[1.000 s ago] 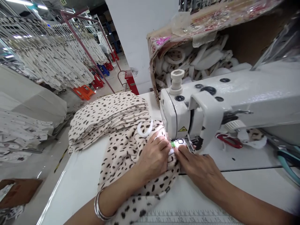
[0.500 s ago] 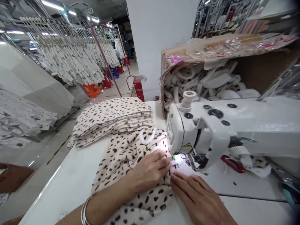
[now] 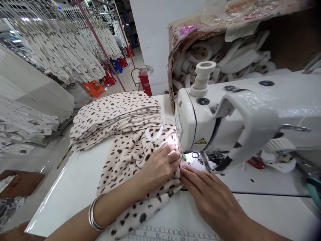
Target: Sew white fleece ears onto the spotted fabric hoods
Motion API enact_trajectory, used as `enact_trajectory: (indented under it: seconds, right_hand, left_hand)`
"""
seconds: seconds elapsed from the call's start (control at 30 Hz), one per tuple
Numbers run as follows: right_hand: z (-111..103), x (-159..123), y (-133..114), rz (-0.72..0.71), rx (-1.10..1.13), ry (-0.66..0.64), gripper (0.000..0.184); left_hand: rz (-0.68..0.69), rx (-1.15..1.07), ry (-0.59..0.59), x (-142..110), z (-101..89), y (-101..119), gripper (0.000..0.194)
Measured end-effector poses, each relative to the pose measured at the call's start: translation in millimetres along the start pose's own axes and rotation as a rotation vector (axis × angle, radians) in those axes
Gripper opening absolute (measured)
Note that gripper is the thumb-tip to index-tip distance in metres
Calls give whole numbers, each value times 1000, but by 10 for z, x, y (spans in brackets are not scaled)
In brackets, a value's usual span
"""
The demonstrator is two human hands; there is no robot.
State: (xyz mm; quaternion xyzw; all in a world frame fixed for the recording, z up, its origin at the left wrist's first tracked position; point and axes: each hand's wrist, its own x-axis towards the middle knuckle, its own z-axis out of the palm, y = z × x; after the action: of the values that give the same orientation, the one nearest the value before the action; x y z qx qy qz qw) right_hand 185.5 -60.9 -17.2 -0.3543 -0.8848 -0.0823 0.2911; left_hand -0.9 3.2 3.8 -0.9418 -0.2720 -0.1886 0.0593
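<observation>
A white, smooth table (image 3: 75, 174) carries a glossy white sewing machine (image 3: 263, 103) with rounded metal edges. Behind the sewing machine, a torn brown cardboard box (image 3: 288, 43), with shiny tape on its top, opens towards it; inside, many soft white and spotted pieces (image 3: 235, 60), some curved like rings, lie in a loose heap. To the left of the sewing machine rests a thick stack of cream cloth (image 3: 115, 115) with dark spots, its layers rounded at the edge. Nearer, a crumpled cream cloth with dark spots (image 3: 130, 160), apparently plush, reaches to the lit area below the sewing machine's head. There, the left hand (image 3: 162, 165) bends its fingers over this cloth; I cannot tell if it pinches. The right hand (image 3: 209, 190) lies flat, fingers close together, tips at the cloth's edge. Beside the head, a smooth white curved piece (image 3: 152, 140) lies upon the cloth.
</observation>
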Motion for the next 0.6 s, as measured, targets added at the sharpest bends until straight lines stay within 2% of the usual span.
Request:
enact_trajectory:
  seconds: [0.17, 0.3, 0.6]
  right_hand:
    - [55, -74, 24, -17, -1, -35, 42]
    - [87, -125, 56, -28, -23, -43, 45]
    - [119, -145, 94, -44, 10, 39, 51]
  left_hand:
    - [45, -64, 57, 53, 4, -111, 33]
    - [37, -56, -6, 44, -32, -124, 31]
    - [57, -113, 7, 0, -41, -157, 29]
